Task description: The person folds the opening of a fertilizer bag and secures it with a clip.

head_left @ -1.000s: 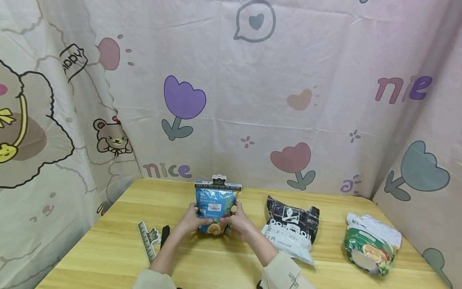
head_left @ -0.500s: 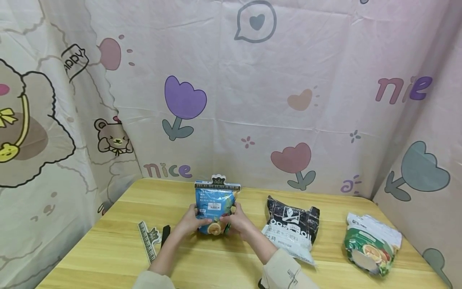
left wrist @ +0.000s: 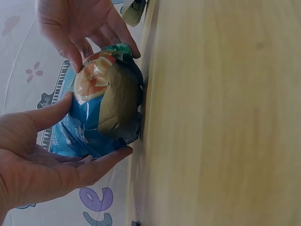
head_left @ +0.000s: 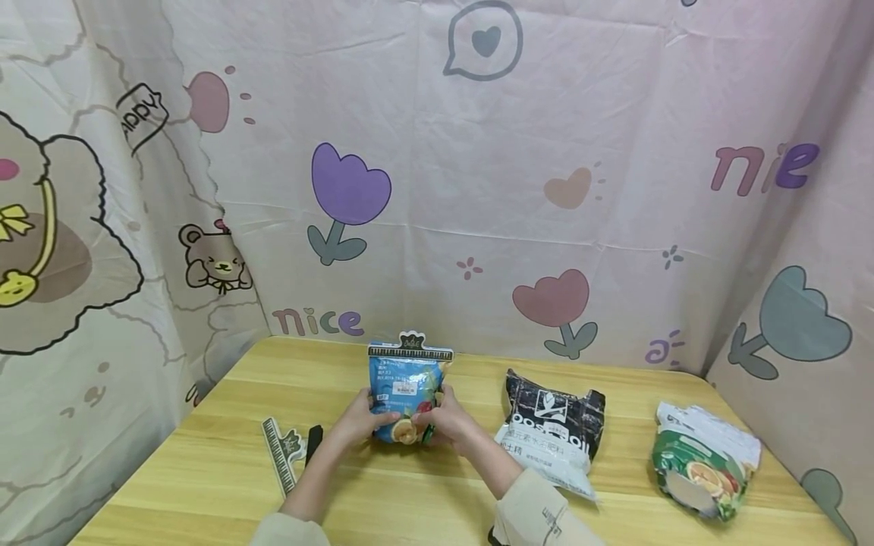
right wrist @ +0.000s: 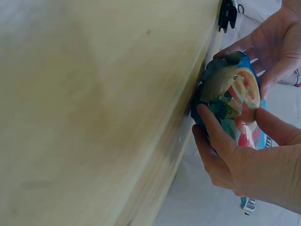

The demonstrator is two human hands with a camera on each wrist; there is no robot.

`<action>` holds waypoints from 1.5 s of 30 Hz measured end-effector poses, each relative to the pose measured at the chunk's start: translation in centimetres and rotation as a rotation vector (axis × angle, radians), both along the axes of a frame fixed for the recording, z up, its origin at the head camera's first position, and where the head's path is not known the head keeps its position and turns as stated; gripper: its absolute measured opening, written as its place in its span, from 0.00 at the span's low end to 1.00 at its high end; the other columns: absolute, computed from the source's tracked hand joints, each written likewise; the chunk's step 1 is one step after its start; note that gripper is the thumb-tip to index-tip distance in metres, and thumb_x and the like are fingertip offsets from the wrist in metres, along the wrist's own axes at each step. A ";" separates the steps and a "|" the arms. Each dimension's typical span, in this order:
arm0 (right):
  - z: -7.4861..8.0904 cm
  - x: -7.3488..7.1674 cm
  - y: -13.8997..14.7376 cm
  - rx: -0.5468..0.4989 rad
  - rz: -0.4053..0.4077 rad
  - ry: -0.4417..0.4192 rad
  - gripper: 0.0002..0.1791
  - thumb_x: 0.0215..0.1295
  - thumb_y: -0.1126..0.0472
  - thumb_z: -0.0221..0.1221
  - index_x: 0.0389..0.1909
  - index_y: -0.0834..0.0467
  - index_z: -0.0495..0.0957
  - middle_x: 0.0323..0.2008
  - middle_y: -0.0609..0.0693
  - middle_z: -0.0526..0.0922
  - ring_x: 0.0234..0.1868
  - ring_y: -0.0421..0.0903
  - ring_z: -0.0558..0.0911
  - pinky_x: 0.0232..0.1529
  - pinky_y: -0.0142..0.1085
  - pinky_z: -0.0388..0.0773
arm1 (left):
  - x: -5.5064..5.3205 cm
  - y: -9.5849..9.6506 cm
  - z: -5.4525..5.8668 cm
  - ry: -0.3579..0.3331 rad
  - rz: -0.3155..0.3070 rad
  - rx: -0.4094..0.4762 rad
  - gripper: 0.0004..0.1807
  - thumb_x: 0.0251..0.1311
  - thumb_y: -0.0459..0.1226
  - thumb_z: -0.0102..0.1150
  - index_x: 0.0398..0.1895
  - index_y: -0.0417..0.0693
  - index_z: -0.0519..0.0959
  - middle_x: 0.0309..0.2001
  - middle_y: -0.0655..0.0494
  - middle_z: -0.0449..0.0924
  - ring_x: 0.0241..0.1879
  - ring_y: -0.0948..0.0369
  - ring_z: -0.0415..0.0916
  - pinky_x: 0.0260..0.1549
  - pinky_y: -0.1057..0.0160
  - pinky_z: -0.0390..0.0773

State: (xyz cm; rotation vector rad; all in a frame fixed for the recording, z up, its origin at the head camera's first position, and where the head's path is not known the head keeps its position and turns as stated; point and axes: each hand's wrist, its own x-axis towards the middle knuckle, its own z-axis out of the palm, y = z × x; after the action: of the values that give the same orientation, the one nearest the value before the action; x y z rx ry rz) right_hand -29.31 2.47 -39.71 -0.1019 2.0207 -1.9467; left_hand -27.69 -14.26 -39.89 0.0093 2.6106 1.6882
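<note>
Flower-printed cloth backs a wooden table. Left hand and right hand clasp opposite sides of a glossy blue pouch, upright at the person's twelve o'clock, fruit printed low, piano-patterned clip across its top. Another clip lies at eight o'clock; past three, a black-and-white bag, then a green-and-white pouch.

The clip on the blue bag is shifting slightly leftward, its right end drawing in, while the right hand's thumb is edging leftward too.
</note>
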 end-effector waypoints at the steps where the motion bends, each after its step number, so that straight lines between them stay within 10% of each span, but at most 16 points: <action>1: 0.0 0.0 0.0 -0.003 0.002 -0.003 0.47 0.53 0.75 0.59 0.67 0.68 0.38 0.60 0.75 0.51 0.54 0.66 0.68 0.43 0.57 0.73 | 0.0 0.0 0.0 0.000 -0.002 0.005 0.40 0.57 0.32 0.60 0.60 0.17 0.47 0.58 0.19 0.53 0.58 0.33 0.55 0.54 0.42 0.61; 24: -0.1 0.1 -0.2 -0.054 0.026 -0.030 0.46 0.56 0.73 0.56 0.67 0.70 0.35 0.55 0.72 0.62 0.46 0.62 0.74 0.46 0.56 0.72 | -0.1 -0.4 -0.4 0.019 -0.045 0.035 0.35 0.61 0.33 0.55 0.62 0.20 0.49 0.60 0.21 0.53 0.59 0.34 0.53 0.56 0.43 0.58; 45: -1.7 -0.8 0.1 -0.071 0.094 -0.034 0.34 0.60 0.66 0.56 0.63 0.71 0.51 0.45 0.65 0.72 0.42 0.60 0.78 0.40 0.54 0.76 | 0.3 -0.5 -0.3 -0.045 -0.031 -0.007 0.24 0.66 0.39 0.50 0.46 0.19 0.67 0.33 0.44 0.74 0.33 0.56 0.72 0.35 0.57 0.75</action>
State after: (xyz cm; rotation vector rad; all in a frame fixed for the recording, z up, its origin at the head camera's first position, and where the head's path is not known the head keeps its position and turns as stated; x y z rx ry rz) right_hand -30.13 2.55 -41.40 -0.1761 1.8912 -1.9490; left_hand -27.38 -14.79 -40.18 0.0118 2.5708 1.6492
